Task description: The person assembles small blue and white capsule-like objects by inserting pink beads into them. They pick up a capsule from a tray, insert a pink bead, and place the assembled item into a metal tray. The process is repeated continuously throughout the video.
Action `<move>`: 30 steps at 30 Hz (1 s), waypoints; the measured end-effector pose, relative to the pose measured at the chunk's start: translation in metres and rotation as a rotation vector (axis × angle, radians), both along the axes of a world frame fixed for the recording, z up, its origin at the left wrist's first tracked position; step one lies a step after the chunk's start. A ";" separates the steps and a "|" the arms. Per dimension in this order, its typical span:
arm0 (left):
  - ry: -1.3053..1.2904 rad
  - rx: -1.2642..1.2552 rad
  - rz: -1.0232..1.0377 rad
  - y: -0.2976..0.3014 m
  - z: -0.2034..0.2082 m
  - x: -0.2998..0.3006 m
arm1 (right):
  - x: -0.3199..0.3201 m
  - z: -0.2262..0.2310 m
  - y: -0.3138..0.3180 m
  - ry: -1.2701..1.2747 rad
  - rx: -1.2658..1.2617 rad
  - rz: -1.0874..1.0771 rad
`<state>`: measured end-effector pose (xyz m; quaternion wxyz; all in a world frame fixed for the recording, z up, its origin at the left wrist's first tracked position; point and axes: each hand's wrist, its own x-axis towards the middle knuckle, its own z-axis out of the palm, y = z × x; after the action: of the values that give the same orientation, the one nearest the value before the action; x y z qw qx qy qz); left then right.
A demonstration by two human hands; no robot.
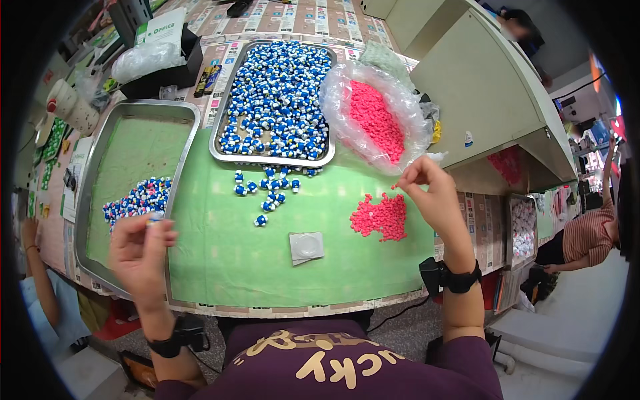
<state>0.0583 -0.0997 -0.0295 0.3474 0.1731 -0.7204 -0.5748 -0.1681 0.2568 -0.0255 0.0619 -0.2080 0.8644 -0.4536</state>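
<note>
My left hand (pixel 141 250) is over the right rim of the left metal tray (pixel 190 123), its fingers closed on a small blue-and-white piece (pixel 155 218), slightly blurred. Beside it in that tray lies a heap of blue-and-white pieces (pixel 143 195), some with pink bits. My right hand (pixel 430 188) pinches a tiny pink piece (pixel 395 187) at its fingertips, above a loose pile of pink pieces (pixel 380 219) on the green mat (pixel 227 267). A clear plastic bag (pixel 337 93) full of pink pieces stands just beyond that hand.
A second metal tray (pixel 273 160) packed with blue-and-white pieces is at the back, with several loose ones (pixel 270 190) before it. A small grey-white square pad (pixel 306 248) rests mid-mat. A beige cabinet (pixel 487 87) rises at right. Other people (pixel 590 237) are at both sides.
</note>
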 end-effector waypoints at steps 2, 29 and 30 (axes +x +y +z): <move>-0.087 -0.069 0.132 -0.037 -0.010 0.021 | -0.001 -0.017 0.006 0.044 0.125 0.053; -0.504 -0.720 -0.559 0.044 -0.038 -0.060 | 0.017 -0.061 -0.049 0.247 0.229 0.216; -0.471 -0.621 -0.594 0.058 -0.039 -0.066 | 0.013 -0.071 -0.040 0.273 0.084 0.275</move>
<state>-0.0080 -0.0420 -0.0684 0.0314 -0.0266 -0.9350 -0.3523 -0.1549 0.2168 -0.0960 0.0144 -0.3811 0.8463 -0.3718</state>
